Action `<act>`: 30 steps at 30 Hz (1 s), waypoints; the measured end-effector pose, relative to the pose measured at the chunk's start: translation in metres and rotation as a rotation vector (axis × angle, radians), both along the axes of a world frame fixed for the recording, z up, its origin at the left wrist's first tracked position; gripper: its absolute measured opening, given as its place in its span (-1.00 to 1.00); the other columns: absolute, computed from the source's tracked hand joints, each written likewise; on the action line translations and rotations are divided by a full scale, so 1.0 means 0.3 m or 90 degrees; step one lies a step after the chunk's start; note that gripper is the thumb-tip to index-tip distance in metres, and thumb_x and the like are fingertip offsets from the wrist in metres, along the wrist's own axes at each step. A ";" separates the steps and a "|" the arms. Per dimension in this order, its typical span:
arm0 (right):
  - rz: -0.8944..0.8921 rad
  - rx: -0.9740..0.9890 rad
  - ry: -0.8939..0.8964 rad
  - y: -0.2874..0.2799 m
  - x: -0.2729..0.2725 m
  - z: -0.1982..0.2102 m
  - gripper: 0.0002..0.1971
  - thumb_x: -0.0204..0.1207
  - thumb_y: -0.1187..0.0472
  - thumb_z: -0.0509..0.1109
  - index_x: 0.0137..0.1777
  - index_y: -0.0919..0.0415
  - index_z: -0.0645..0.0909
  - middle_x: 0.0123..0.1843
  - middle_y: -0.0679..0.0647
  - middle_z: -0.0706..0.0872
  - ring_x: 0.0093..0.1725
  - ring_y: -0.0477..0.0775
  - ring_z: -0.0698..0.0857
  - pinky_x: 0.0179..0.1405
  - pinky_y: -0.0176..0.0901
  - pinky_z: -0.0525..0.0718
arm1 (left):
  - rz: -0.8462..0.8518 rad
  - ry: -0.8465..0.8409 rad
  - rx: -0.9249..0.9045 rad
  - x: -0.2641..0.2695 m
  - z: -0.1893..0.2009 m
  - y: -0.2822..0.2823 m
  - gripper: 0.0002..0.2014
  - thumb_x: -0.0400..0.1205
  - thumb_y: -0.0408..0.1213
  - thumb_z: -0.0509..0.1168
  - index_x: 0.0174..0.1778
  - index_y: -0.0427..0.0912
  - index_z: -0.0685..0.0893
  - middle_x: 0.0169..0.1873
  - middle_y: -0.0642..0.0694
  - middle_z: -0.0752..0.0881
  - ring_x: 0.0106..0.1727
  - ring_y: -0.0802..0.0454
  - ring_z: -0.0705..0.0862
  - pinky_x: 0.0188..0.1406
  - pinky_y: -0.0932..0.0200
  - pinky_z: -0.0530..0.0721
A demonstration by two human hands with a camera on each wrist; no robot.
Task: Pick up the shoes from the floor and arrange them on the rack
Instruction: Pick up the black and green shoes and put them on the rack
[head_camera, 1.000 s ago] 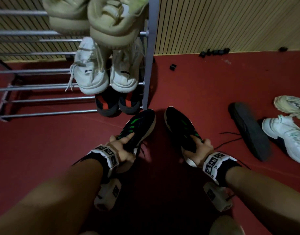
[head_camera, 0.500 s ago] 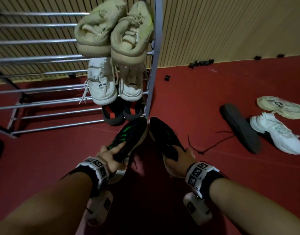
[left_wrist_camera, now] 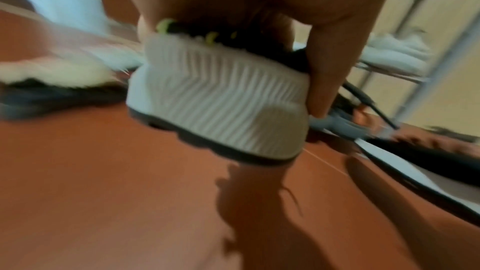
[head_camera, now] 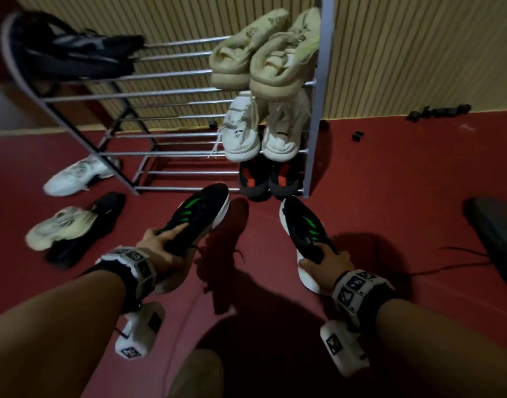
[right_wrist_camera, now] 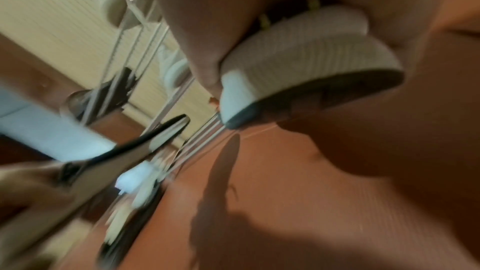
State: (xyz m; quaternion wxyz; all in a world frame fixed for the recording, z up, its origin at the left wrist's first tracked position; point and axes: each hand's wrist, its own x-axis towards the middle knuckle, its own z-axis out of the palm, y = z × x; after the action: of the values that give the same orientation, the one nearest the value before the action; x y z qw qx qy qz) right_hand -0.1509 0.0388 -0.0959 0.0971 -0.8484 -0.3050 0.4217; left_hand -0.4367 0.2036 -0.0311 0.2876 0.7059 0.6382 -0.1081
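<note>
I hold a pair of black sneakers with green stripes and white soles above the red floor, just in front of the metal shoe rack (head_camera: 172, 94). My left hand (head_camera: 163, 248) grips the heel end of the left sneaker (head_camera: 200, 216), whose ribbed white heel (left_wrist_camera: 221, 97) fills the left wrist view. My right hand (head_camera: 324, 261) grips the heel end of the right sneaker (head_camera: 302, 225), its white sole (right_wrist_camera: 298, 56) close up in the right wrist view. Both toes point at the rack's lowest shelf.
The rack's right side carries beige shoes (head_camera: 263, 56), white shoes (head_camera: 261, 130) and dark red-marked shoes (head_camera: 266, 179); a black shoe (head_camera: 71, 53) lies top left. Loose on the floor: a white shoe (head_camera: 74, 179), a pale shoe (head_camera: 60, 225) over a black one, a dark sole (head_camera: 493, 228) right.
My view has swung left and pulled back, bringing in the rack's left side and the shoes beside it. Both hands keep their grip, and the two sneakers have moved further apart.
</note>
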 end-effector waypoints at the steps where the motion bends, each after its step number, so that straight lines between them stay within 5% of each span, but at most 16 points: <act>1: 0.009 -0.001 -0.001 -0.006 -0.015 0.004 -0.34 0.47 -0.20 0.31 0.56 -0.16 0.24 0.44 0.29 0.27 0.42 0.41 0.38 0.42 0.09 0.40 | 0.027 0.011 0.015 -0.032 0.019 -0.003 -0.20 0.36 -0.13 0.48 0.48 0.40 0.29 0.41 -0.13 0.28 0.41 -0.29 0.41 0.43 0.01 0.42; 6: 0.070 -0.010 -0.018 -0.012 -0.106 0.056 -0.39 0.39 -0.24 0.30 0.47 -0.20 0.33 0.39 0.27 0.34 0.36 0.35 0.45 0.40 0.03 0.42 | 0.093 -0.012 0.033 -0.114 0.061 -0.008 -0.11 0.14 -0.01 0.39 0.46 0.42 0.32 0.44 -0.14 0.27 0.39 -0.32 0.44 0.39 -0.03 0.47; 9: 0.087 0.037 -0.017 0.066 -0.170 0.087 -0.27 0.13 -0.31 0.19 0.40 -0.24 0.39 0.43 0.27 0.37 0.36 0.34 0.46 0.45 0.01 0.40 | 0.119 -0.090 0.063 -0.121 0.017 0.043 -0.21 0.31 -0.12 0.49 0.46 0.38 0.37 0.47 -0.13 0.27 0.42 -0.31 0.42 0.38 -0.03 0.47; 13: 0.137 0.032 -0.038 0.161 -0.274 0.112 -0.38 0.41 -0.27 0.26 0.50 -0.25 0.29 0.46 0.31 0.32 0.40 0.39 0.44 0.43 0.02 0.43 | 0.078 -0.104 0.014 -0.127 -0.020 0.131 -0.22 0.41 -0.23 0.49 0.49 0.37 0.33 0.47 -0.13 0.23 0.42 -0.31 0.40 0.20 0.06 0.46; 16: 0.121 0.030 -0.024 0.220 -0.353 0.125 -0.41 0.43 -0.25 0.29 0.47 -0.27 0.30 0.41 0.28 0.34 0.38 0.38 0.45 0.42 0.05 0.44 | 0.040 -0.103 -0.011 -0.143 -0.034 0.210 -0.19 0.39 -0.24 0.50 0.49 0.38 0.32 0.51 -0.12 0.19 0.44 -0.28 0.39 0.20 0.10 0.45; 20: 0.105 0.065 -0.018 0.318 -0.453 0.104 -0.25 0.09 -0.45 0.13 0.37 -0.33 0.37 0.39 0.16 0.47 0.31 0.32 0.49 0.38 0.10 0.44 | -0.001 -0.099 -0.030 -0.166 -0.060 0.320 -0.18 0.39 -0.24 0.49 0.49 0.41 0.29 0.53 -0.11 0.14 0.45 -0.31 0.37 0.34 0.01 0.44; 24: 0.079 0.035 -0.057 0.427 -0.522 0.095 -0.36 0.45 -0.26 0.27 0.53 -0.24 0.24 0.40 0.27 0.36 0.41 0.35 0.43 0.44 0.10 0.42 | -0.019 -0.107 -0.016 -0.193 -0.102 0.447 -0.19 0.38 -0.18 0.49 0.47 0.45 0.28 0.49 -0.12 0.19 0.38 -0.31 0.44 0.34 0.01 0.48; 30: -0.005 0.037 -0.089 0.591 -0.602 0.095 -0.38 0.52 -0.13 0.28 0.57 -0.16 0.22 0.42 0.28 0.31 0.40 0.40 0.41 0.42 0.07 0.41 | 0.003 -0.198 -0.098 -0.232 -0.168 0.601 -0.16 0.36 -0.16 0.52 0.50 0.37 0.29 0.40 -0.12 0.21 0.31 -0.28 0.48 0.39 0.03 0.48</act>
State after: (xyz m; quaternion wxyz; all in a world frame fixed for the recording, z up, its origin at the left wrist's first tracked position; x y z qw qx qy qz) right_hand -0.3315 0.2161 -0.0673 0.1019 -0.8738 -0.3196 0.3522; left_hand -0.5063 0.3840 -0.0814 0.4365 0.6883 0.5776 -0.0454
